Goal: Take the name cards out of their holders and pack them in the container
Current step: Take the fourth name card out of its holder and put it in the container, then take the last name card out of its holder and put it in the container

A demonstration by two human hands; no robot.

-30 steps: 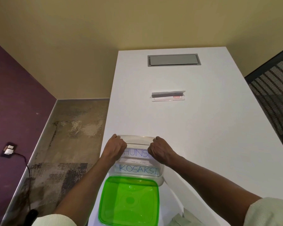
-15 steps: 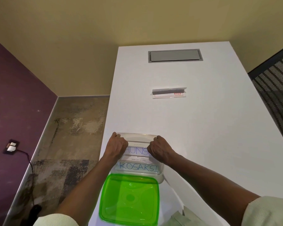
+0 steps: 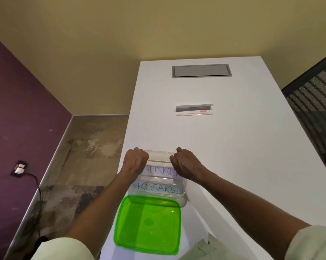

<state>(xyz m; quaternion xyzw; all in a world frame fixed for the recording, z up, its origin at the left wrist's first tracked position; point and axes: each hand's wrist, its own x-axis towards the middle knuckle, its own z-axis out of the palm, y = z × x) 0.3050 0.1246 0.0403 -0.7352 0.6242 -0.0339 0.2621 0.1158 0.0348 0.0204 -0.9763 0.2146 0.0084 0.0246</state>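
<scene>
A clear plastic container [image 3: 159, 152] stands at the near left edge of the white table [image 3: 233, 147]. Two white name cards lie inside it: one reading "HUNSU" [image 3: 159, 170] toward the far side and one reading "KOSAKSI" [image 3: 158, 186] nearer me. My left hand [image 3: 135, 159] and my right hand [image 3: 184, 162] are fisted at the container's far corners. They cover both ends of the HUNSU card and appear to grip it, but the fingertips are hidden. An empty clear card holder [image 3: 194, 109] with a red label sits farther up the table.
The green lid [image 3: 149, 224] lies flat just in front of the container. A grey cable hatch [image 3: 200, 70] is set into the far end of the table. A mesh chair back [image 3: 316, 109] stands at the right. Folded paper [image 3: 201, 250] lies at the bottom right.
Both hands stay fisted at the container's far corners over the HUNSU card. Only my head has moved slightly, shifting the table in view.
</scene>
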